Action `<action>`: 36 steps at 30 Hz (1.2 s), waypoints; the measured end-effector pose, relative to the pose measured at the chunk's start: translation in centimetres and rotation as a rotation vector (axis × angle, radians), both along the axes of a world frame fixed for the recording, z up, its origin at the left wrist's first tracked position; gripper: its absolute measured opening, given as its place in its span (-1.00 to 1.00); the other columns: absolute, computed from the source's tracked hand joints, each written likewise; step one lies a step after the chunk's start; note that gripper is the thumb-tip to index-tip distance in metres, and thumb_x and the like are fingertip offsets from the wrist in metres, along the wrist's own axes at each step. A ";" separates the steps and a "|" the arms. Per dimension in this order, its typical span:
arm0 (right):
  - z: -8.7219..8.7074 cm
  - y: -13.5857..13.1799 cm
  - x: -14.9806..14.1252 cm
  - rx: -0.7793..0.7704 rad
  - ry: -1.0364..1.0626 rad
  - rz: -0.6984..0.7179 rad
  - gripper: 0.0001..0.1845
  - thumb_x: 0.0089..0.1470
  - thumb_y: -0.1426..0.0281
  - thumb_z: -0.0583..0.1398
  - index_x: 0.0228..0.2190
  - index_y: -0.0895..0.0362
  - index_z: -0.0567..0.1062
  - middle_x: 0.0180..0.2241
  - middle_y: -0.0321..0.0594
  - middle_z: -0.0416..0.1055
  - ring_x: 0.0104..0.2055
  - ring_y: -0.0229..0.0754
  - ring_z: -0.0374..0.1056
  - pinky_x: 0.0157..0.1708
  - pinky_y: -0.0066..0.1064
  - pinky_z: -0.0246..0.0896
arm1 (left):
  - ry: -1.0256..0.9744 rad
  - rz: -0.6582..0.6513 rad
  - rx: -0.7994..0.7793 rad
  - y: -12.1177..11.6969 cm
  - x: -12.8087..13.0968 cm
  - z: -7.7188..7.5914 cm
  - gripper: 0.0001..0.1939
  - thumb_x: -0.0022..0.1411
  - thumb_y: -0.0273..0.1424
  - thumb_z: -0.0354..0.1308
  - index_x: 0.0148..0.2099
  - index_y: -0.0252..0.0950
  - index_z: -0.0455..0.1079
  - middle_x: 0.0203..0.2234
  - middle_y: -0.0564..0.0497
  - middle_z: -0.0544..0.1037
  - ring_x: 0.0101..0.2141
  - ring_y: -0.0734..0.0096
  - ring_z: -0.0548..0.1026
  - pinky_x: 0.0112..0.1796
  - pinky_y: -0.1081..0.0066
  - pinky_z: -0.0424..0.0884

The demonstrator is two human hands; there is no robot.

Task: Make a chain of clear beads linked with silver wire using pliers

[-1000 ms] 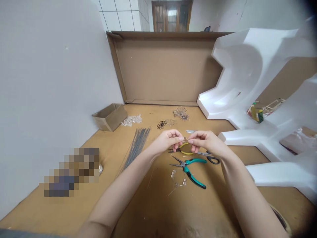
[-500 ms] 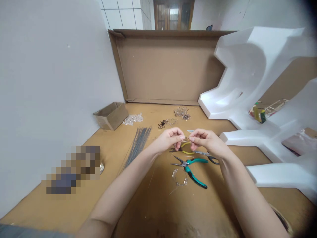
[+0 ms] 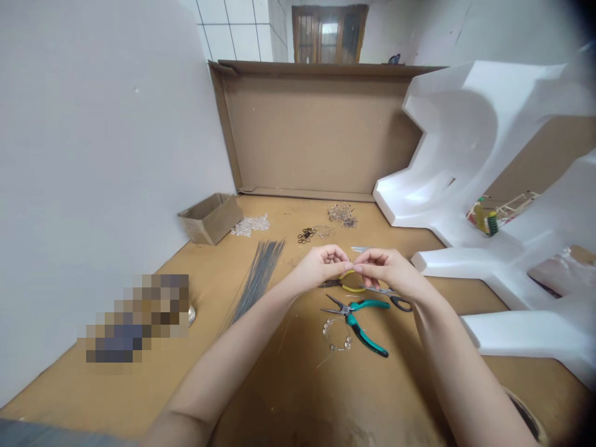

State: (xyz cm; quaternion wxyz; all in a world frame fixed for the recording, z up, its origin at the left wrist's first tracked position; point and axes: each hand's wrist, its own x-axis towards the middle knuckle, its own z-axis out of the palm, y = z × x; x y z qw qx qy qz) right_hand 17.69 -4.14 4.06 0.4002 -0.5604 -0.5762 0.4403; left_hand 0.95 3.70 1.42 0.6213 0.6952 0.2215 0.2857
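My left hand (image 3: 321, 267) and my right hand (image 3: 388, 271) meet fingertip to fingertip above the brown table (image 3: 288, 391). Together they pinch something small and thin between thumbs and forefingers; it is too small to make out. Right under the hands lie yellow-handled pliers (image 3: 347, 286) and black-handled scissors (image 3: 393, 298). Nearer to me are teal-handled pliers (image 3: 361, 320) and a short string of clear beads (image 3: 336, 335).
A bundle of thin dark wires (image 3: 258, 276) lies to the left. Behind it sit a small cardboard box (image 3: 210, 217), a heap of clear beads (image 3: 250, 225), black rings (image 3: 305, 234) and a tangle of metal bits (image 3: 342, 215). White foam blocks (image 3: 470, 155) crowd the right; a cardboard sheet (image 3: 316, 130) stands at the back.
Both hands stay pinched together and have drifted only slightly, with small finger movements. The view has tipped a little. Nothing on the table has moved.
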 end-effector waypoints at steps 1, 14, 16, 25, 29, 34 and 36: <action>0.0 0.0 -0.1 0.000 -0.005 -0.001 -0.76 -0.11 0.23 0.24 -0.49 0.18 0.45 -0.71 -0.37 0.31 -0.67 -0.38 0.18 -0.65 -0.52 0.09 | 0.000 0.003 0.006 -0.1 0.1 0.0 -0.73 -0.04 -0.27 0.22 -0.39 -0.37 0.30 -0.60 0.11 0.37 -0.56 0.62 0.31 -0.48 0.55 0.22; -1.0 0.3 0.4 -0.019 -0.048 0.066 -0.75 -0.10 0.20 0.22 -0.51 0.15 0.43 -0.67 -0.36 0.30 -0.64 -0.38 0.16 -0.66 -0.52 0.04 | 0.013 0.022 -0.073 -0.2 -0.3 0.6 -0.71 -0.06 -0.25 0.23 -0.41 -0.35 0.28 -0.74 0.19 0.27 -0.72 0.71 0.15 -0.67 0.61 0.03; -0.8 0.3 0.2 -0.019 -0.042 0.047 -0.74 -0.11 0.20 0.23 -0.49 0.15 0.43 -0.67 -0.36 0.29 -0.63 -0.37 0.18 -0.65 -0.52 0.05 | 0.029 -0.015 -0.056 -0.1 -0.3 0.4 -0.71 -0.05 -0.24 0.23 -0.40 -0.35 0.29 -0.73 0.19 0.28 -0.71 0.71 0.16 -0.67 0.61 0.04; -0.4 0.1 0.0 0.027 -0.069 0.013 -0.75 -0.10 0.20 0.22 -0.52 0.15 0.41 -0.68 -0.37 0.26 -0.65 -0.37 0.12 -0.65 -0.51 -0.02 | 0.018 -0.043 -0.037 0.3 -0.3 -0.1 -0.73 0.00 -0.24 0.19 -0.37 -0.37 0.31 -0.64 0.11 0.35 -0.65 0.65 0.28 -0.64 0.60 0.18; -0.6 0.2 0.0 0.011 -0.068 0.024 -0.75 -0.08 0.21 0.21 -0.50 0.15 0.41 -0.67 -0.35 0.28 -0.64 -0.37 0.13 -0.64 -0.50 -0.01 | -0.003 -0.045 -0.018 0.4 -0.5 0.2 -0.74 0.03 -0.24 0.16 -0.35 -0.37 0.32 -0.65 0.13 0.33 -0.65 0.66 0.27 -0.64 0.61 0.17; -0.1 -0.1 -0.5 0.026 -0.082 -0.036 -0.73 -0.10 0.19 0.22 -0.44 0.14 0.43 -0.65 -0.37 0.26 -0.62 -0.35 0.15 -0.64 -0.49 -0.01 | 0.058 -0.075 0.020 0.4 -0.5 -0.1 -0.74 0.03 -0.24 0.17 -0.38 -0.37 0.33 -0.66 0.12 0.33 -0.64 0.66 0.28 -0.64 0.61 0.17; 0.0 -0.2 -0.6 0.063 -0.120 -0.052 -0.75 -0.11 0.19 0.22 -0.49 0.15 0.43 -0.69 -0.41 0.19 -0.65 -0.38 0.06 -0.66 -0.49 -0.08 | 0.077 -0.086 0.013 0.4 -0.5 -0.2 -0.74 0.02 -0.24 0.17 -0.38 -0.37 0.33 -0.63 0.10 0.36 -0.63 0.65 0.29 -0.63 0.61 0.19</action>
